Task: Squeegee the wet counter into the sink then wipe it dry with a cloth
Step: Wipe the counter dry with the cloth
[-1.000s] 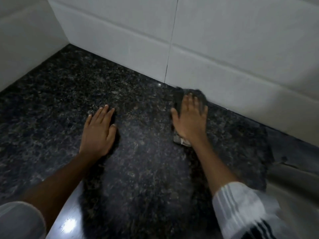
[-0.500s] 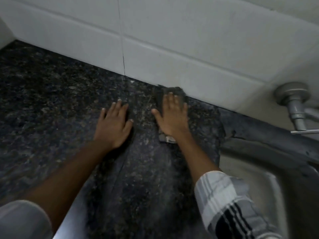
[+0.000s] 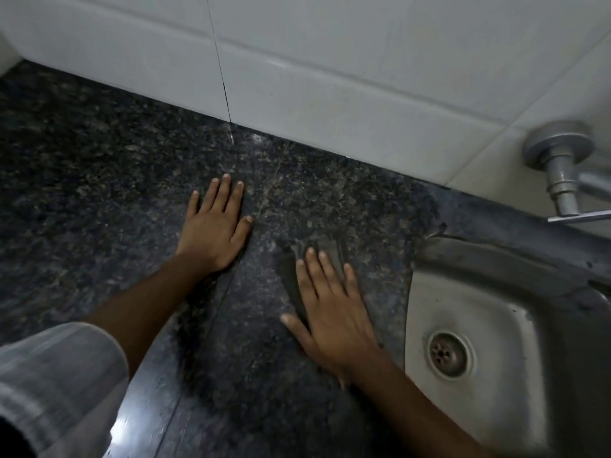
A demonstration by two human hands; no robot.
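Two hands lying on one dark granite table, left hand resting flat with fingers straight, right hand pressing one dark cloth flat, one steel sink, one drain, one tap, no legible writing.

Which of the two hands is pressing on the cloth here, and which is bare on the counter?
The right hand, the one nearer the sink, lies flat on the dark cloth. The left hand rests directly on the granite counter, nothing under it.
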